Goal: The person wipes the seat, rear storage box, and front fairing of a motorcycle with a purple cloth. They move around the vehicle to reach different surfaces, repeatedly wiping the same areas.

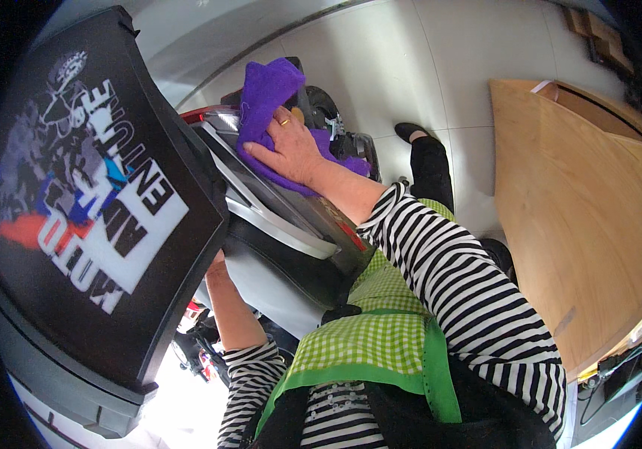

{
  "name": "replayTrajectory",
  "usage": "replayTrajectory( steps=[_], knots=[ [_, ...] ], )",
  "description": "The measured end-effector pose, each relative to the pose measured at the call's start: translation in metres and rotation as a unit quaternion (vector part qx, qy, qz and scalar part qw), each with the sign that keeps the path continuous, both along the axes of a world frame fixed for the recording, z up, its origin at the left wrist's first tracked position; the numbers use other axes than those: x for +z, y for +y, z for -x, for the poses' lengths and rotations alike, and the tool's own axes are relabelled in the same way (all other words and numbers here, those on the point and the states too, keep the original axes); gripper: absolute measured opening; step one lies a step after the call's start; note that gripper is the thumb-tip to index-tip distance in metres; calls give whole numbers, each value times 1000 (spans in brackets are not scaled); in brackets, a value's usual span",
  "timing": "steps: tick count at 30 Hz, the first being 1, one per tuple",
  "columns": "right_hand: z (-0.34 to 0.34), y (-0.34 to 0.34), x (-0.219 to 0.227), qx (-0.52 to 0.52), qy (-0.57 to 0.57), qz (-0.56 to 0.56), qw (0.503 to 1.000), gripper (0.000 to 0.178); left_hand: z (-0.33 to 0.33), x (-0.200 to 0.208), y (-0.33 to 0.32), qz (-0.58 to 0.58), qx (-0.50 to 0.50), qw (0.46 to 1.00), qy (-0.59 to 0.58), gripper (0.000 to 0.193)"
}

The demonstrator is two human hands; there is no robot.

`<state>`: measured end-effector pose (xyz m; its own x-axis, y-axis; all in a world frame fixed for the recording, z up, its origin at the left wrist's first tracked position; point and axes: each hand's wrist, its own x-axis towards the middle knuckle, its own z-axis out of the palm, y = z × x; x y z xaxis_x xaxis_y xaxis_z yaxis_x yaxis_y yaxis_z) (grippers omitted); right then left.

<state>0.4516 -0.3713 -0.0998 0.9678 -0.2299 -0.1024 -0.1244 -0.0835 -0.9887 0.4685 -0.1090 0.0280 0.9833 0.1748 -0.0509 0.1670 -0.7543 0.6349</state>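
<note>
My right hand [289,150], with a ring on one finger, presses a bunched purple cloth [268,88] against the tail of a scooter [307,217]. The cloth drapes over the tail beside the lamp [221,120] and down its far side. A silver grab rail [280,228] runs along the black seat [280,258]. My left hand [219,259] reaches under the edge of a large black box [186,161] with printed graphics on its face. That box hides its fingers, so I cannot see what it touches.
A wooden table [575,224] stands at the right, with cables [620,367] near its lower end. Pale floor tiles [478,45] spread out at the back. My shoe [409,132] is beside the scooter's wheel [325,105]. Brown wooden steps [598,37] lie at the far right.
</note>
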Motion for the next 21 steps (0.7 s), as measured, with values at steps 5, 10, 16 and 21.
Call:
replayTrajectory(
  steps=[5, 10, 16, 21],
  knots=[
    [32, 3, -41, -43, 139, -167, 975, 57, -3, -1, -3, 32, 8, 999, 5, 48],
    [129, 39, -113, -32, 154, -127, 979, 48, -4, -2, -5, 60, 15, 998, 11, 48],
    [201, 55, -203, 158, 71, 150, 973, 60, 0, 2, -10, 113, 32, 993, 26, 47],
    [82, 6, -213, -45, 44, 177, 982, 44, 6, 8, -16, 185, 65, 979, 49, 46]
  ],
)
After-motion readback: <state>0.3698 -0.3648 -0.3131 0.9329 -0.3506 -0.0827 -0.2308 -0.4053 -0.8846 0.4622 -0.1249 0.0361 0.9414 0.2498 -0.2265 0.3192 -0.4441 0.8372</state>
